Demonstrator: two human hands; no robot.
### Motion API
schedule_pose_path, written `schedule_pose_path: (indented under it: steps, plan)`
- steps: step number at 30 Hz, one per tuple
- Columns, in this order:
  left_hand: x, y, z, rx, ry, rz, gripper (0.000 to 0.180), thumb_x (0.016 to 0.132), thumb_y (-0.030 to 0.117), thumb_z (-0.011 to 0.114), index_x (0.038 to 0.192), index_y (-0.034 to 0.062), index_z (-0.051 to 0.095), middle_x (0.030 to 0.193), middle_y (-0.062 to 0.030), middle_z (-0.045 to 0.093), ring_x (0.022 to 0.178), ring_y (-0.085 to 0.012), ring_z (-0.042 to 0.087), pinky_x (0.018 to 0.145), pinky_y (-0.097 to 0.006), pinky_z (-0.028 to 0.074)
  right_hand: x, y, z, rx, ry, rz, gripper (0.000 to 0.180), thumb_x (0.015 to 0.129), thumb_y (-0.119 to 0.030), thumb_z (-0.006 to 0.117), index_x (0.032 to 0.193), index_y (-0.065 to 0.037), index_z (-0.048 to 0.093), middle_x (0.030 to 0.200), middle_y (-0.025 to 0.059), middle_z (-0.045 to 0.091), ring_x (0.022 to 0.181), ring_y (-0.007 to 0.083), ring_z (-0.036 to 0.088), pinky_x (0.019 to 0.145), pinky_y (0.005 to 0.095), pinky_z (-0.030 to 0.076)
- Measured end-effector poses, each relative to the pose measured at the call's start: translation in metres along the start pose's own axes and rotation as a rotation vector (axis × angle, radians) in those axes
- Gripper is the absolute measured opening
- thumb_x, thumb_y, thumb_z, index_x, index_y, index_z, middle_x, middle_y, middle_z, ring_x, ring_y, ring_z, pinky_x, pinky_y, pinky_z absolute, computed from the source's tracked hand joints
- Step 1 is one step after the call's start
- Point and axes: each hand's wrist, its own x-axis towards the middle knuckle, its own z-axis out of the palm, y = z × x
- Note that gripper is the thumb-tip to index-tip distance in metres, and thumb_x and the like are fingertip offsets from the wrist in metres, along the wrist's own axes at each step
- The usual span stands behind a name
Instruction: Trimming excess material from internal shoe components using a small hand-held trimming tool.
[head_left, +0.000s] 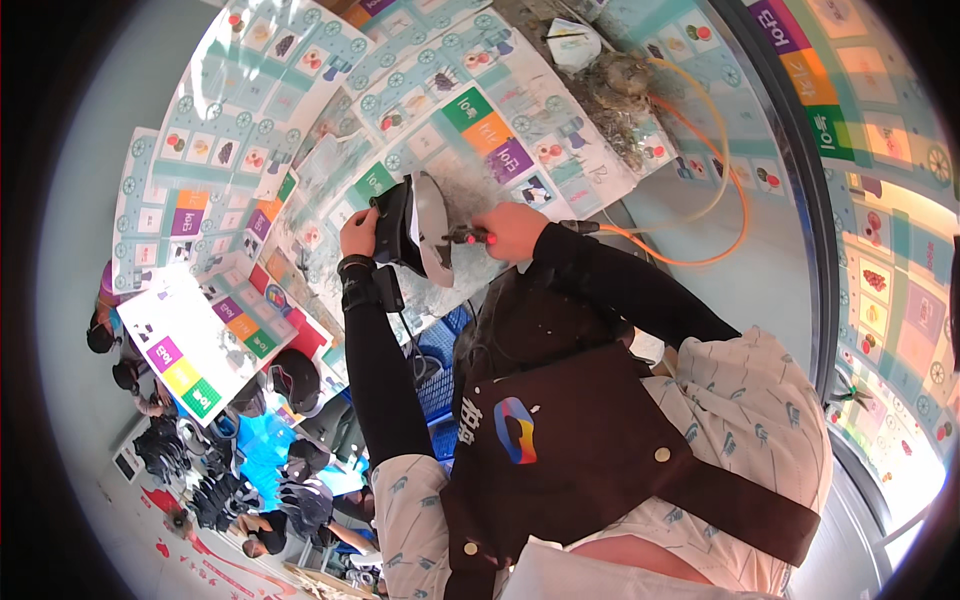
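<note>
My left hand (358, 232) grips the back end of a black shoe (395, 235) with a pale grey-white sole (436, 225). The shoe is tipped on its side, its sole turned toward my right hand. Closed around a slim dark hand tool (466, 237) with red parts, my right hand (512, 232) points the tool's tip at the sole. Whether the tip touches the sole, I cannot tell. An orange hose (735, 236) runs from behind my right wrist and seems to join the tool. Under the shoe, printed sheets (545, 95) cover a dusty work surface.
A heap of dusty debris (622, 85) and a white mask-like item (573, 45) lie at the far right of the surface. Blue crates (437, 375) stand below its near edge. Several people and piles of dark shoes (215, 495) are at the lower left.
</note>
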Motion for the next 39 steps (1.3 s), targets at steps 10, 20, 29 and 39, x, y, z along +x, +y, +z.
schedule_pose_path:
  steps: [10, 20, 29, 39]
  plan:
    - [0.008, 0.011, -0.006, 0.177, -0.098, -0.059, 0.049, 0.085, 0.047, 0.067, 0.104, 0.0029, 0.078, 0.092, -0.0165, 0.076, 0.090, -0.0307, 0.073, 0.085, -0.040, 0.053, -0.017, 0.003, -0.005, 0.087, 0.031, 0.020, 0.033, 0.078, -0.015, 0.059, 0.109, -0.010, 0.069, 0.085, 0.0235, 0.068, 0.086, 0.0446, 0.066, 0.077, 0.0545, 0.051]
    - [-0.011, 0.013, -0.008, -0.647, -0.135, -0.040, 0.038, 0.098, 0.029, 0.054, 0.109, -0.0037, 0.070, 0.096, -0.0079, 0.072, 0.086, -0.0181, 0.062, 0.082, -0.033, 0.048, -0.025, 0.011, -0.034, 0.323, 0.264, 0.045, 0.026, 0.080, -0.015, 0.055, 0.101, -0.008, 0.068, 0.086, 0.0234, 0.067, 0.087, 0.0456, 0.065, 0.075, 0.0550, 0.049]
    - [-0.022, -0.062, 0.004, -0.361, -0.148, 0.003, 0.043, 0.102, 0.019, 0.055, 0.140, -0.0015, 0.058, 0.128, -0.0068, 0.067, 0.113, -0.0153, 0.061, 0.099, -0.029, 0.046, 0.014, -0.001, -0.022, 0.194, 0.175, -0.017, 0.023, 0.078, -0.019, 0.058, 0.096, -0.008, 0.067, 0.086, 0.0224, 0.068, 0.087, 0.0454, 0.065, 0.077, 0.0560, 0.050]
    - [-0.020, -0.070, 0.009, -0.293, -0.111, 0.128, 0.046, 0.097, 0.020, 0.065, 0.140, 0.0044, 0.060, 0.081, 0.0005, 0.063, 0.074, -0.0091, 0.054, 0.070, -0.028, 0.046, 0.019, 0.002, -0.025, 0.206, 0.102, -0.014, 0.025, 0.075, -0.017, 0.057, 0.092, -0.005, 0.070, 0.089, 0.0236, 0.069, 0.089, 0.0458, 0.064, 0.078, 0.0539, 0.050]
